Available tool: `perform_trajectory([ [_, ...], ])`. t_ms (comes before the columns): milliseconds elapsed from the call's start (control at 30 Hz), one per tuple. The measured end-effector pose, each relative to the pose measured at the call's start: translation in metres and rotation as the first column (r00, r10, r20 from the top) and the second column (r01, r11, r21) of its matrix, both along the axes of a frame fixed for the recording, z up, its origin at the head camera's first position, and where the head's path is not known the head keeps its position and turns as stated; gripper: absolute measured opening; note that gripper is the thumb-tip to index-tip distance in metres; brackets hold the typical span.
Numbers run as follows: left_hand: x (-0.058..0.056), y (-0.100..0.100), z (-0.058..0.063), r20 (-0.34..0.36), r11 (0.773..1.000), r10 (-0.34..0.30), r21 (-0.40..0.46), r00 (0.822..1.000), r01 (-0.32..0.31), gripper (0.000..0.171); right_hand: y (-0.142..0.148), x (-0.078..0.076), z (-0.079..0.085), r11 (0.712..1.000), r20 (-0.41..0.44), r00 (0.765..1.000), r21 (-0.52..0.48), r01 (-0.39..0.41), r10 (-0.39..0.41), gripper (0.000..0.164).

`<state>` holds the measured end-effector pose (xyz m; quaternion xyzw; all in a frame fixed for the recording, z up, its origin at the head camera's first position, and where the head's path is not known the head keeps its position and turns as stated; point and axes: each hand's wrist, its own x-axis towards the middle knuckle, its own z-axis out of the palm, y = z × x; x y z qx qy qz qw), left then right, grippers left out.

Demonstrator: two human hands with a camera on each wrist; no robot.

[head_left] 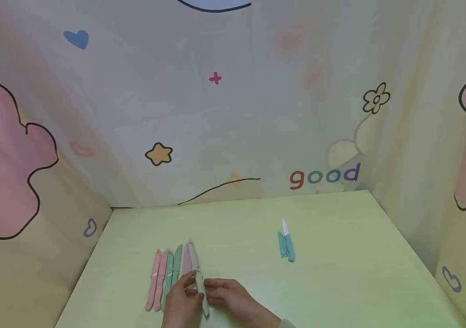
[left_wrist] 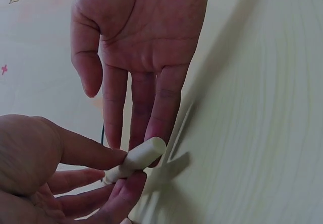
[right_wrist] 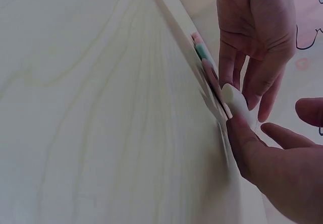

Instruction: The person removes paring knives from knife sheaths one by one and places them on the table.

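My left hand point(head_left: 182, 303) pinches the handle of an off-white knife point(head_left: 193, 257) between thumb and fingers. A matching cover appears to enclose its blade. From the other side my right hand point(head_left: 234, 298) reaches in with fairly straight fingers, its fingertips at the handle. In the left wrist view the rounded handle end point(left_wrist: 146, 154) sticks out past the left fingers. Just left of the off-white knife lies a light purple knife point(head_left: 186, 259), its lower part hidden by the left hand. Beside it are two green knives point(head_left: 169, 269) and two pink knives point(head_left: 153, 279), side by side.
Farther back and right on the pale green table point(head_left: 339, 273) lies a small blue knife point(head_left: 289, 248) with its blade bare. Its blue sheath point(head_left: 282, 245) is right beside it. A printed curtain point(head_left: 233, 114) stands behind the table and along both sides.
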<state>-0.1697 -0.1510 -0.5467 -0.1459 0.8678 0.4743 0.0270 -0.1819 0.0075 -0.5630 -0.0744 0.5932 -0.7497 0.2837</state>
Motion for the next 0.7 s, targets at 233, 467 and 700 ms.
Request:
perform_trajectory([
  [233, -0.001, 0.001, 0.0, 0.025, 0.985, -0.008, 0.175, 1.0, 0.003, 0.068, 0.004, -0.003, -0.001, 0.998, -0.025, 0.998, 0.018, 0.056, -0.056, 0.039],
  [467, 0.001, 0.002, -0.002, -0.043, 0.945, -0.079, 0.314, 0.996, 0.088, 0.066, 0.009, -0.006, -0.002, 0.993, -0.063, 0.991, -0.021, 0.114, -0.115, 0.041],
  [700, 0.0, 0.009, -0.001, -0.058, 0.914, -0.126, 0.381, 0.99, 0.139, 0.069, 0.017, -0.01, -0.005, 0.988, -0.048, 0.987, -0.036, 0.15, -0.151, 0.034],
])
